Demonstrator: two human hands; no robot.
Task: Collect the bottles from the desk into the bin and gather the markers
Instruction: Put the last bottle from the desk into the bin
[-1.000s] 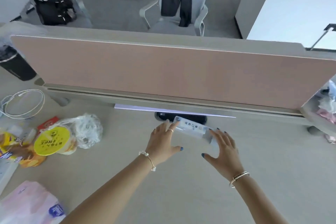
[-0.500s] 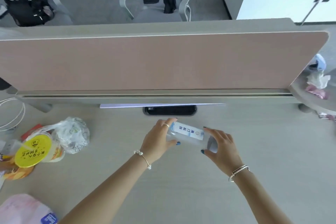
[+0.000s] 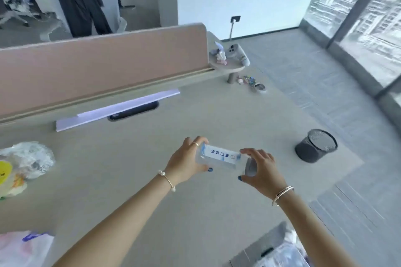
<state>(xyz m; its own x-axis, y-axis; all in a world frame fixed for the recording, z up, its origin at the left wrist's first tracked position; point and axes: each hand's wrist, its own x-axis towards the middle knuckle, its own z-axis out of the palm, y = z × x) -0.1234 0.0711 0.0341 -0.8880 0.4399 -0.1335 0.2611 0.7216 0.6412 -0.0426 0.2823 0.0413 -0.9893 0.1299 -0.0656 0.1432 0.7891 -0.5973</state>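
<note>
Here we hold a clear plastic bottle (image 3: 221,159) sideways between our two hands, above the pale surface (image 3: 152,191) and not touching it. Our left hand (image 3: 186,160) closes around one end of the bottle, with the fingers (image 3: 195,142) curled over the top and the thumb underneath. Our right hand (image 3: 260,169) closes around the other end, where the fingers reach over the top and the thumb presses from below. The bottle carries a white and blue label that faces up. To the right, on the grey floor beyond the edge of the surface, a black mesh bin (image 3: 315,145) stands, well apart from the bottle. At the back of the surface a pink divider panel (image 3: 97,65) rises, and just before it lies a white sheet (image 3: 117,110) that partly covers a dark cable slot (image 3: 134,112). At the left edge we see a crumpled plastic bag (image 3: 28,158) near a yellow lid (image 3: 4,171).
</note>
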